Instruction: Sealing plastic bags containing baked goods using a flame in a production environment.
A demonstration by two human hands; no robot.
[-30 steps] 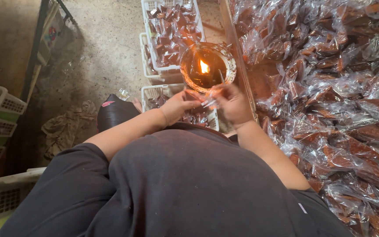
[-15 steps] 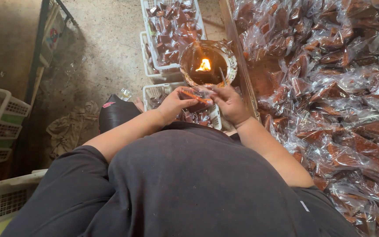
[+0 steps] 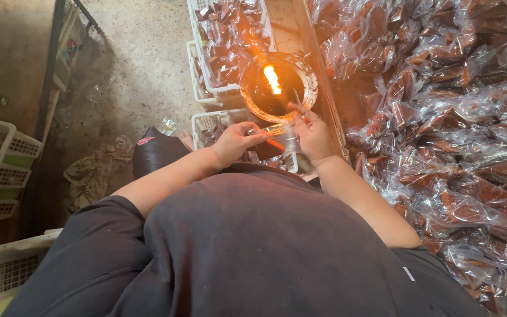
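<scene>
My left hand (image 3: 235,141) and my right hand (image 3: 311,134) both pinch a small clear plastic bag (image 3: 277,132) with reddish-brown filling, held between them just below a round bowl (image 3: 252,104). An open flame (image 3: 272,78) burns in the bowl's dark middle. The bag's top edge lies near the bowl's near rim. My dark shirt fills the lower part of the view and hides my lap.
A large heap of filled clear bags (image 3: 453,117) covers the surface at right. White plastic crates (image 3: 193,35) with more bags stand beyond the bowl. Further white baskets (image 3: 1,170) stand at left on the concrete floor, beside a crumpled rag (image 3: 95,173).
Both hands have shifted slightly with the small bag, keeping it near the bowl's rim. The flame still burns. The camera view has moved a little.
</scene>
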